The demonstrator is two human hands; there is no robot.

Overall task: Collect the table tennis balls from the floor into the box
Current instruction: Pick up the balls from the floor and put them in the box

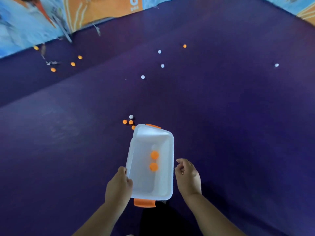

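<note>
A white plastic box with orange latches at its near and far ends sits low in the middle of the view, over the dark purple floor. The left hand grasps its left rim at about 9 o'clock from the box, thumb hooked over the edge. The right hand hangs just beside the right rim at 3 o'clock, fingers loosely curled and holding nothing, not touching the box. Inside lie two orange balls, one nearer than the other, with a pale ball blurred just beyond them. Right off the box's far left corner, at 11 o'clock, is a cluster of balls: three orange and one white, close together. Farther out toward 12 o'clock three white balls are scattered well apart, with a lone orange ball beyond them. A single white ball lies off at 2 o'clock. At 10 o'clock, four orange balls are strung near the foot of the blue and orange barrier edging the floor.
</note>
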